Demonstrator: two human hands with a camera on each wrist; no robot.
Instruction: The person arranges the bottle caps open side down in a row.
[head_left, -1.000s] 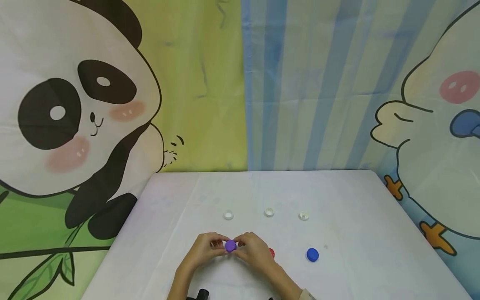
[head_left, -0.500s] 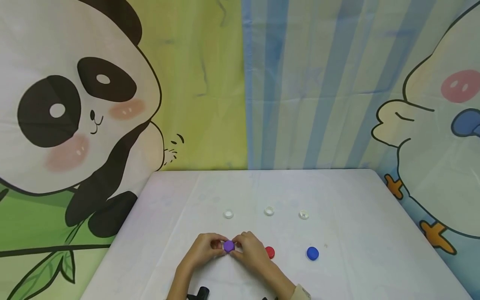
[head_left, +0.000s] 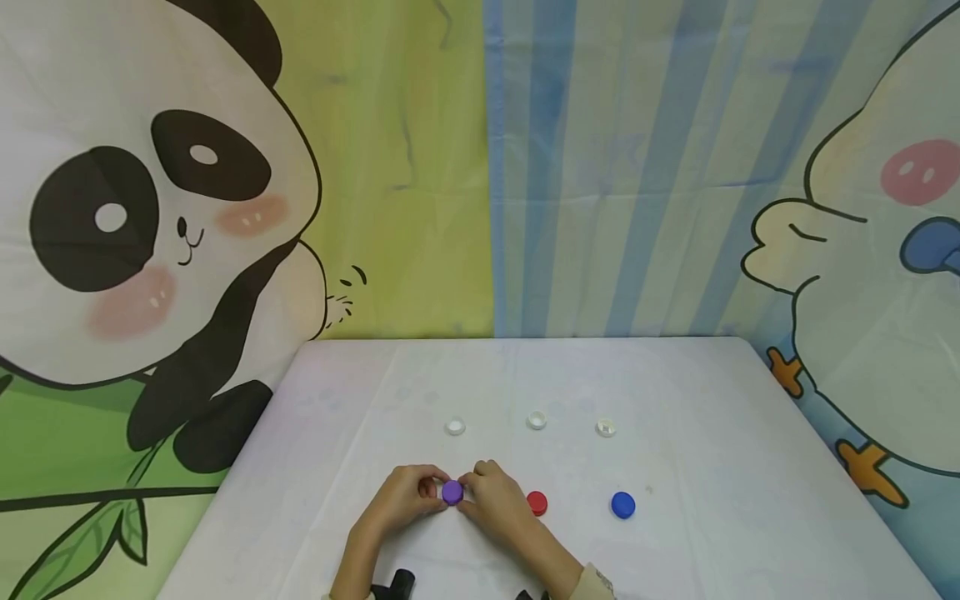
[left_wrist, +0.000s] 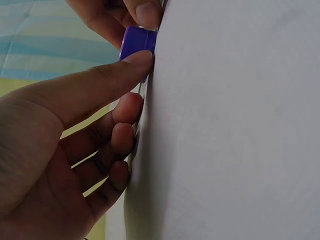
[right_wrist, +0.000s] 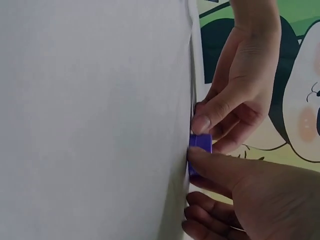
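A purple bottle cap [head_left: 452, 492] sits upright on the white table between both hands. My left hand [head_left: 403, 497] pinches it from the left, thumb at the near side. From the right, my right hand [head_left: 497, 502] pinches the same cap. In the left wrist view the purple cap [left_wrist: 134, 42] stands at the tabletop with the left thumb [left_wrist: 100, 82] across its side. The right wrist view shows the cap [right_wrist: 201, 141] partly covered by the right thumb [right_wrist: 215, 162]. A red cap [head_left: 537, 502] lies just right of the right hand.
Farther right lies a blue cap [head_left: 623, 505]. Beyond the hands, three small white ring-like pieces, a left one [head_left: 455, 427], a middle one [head_left: 536, 420] and a right one [head_left: 606, 427], form a row across the white table [head_left: 712, 517]. Cartoon-printed curtains [head_left: 405, 167] hang behind.
Both hands and the purple cap have slid slightly to the left. The red cap, at first mostly hidden behind the right hand, now shows fully.
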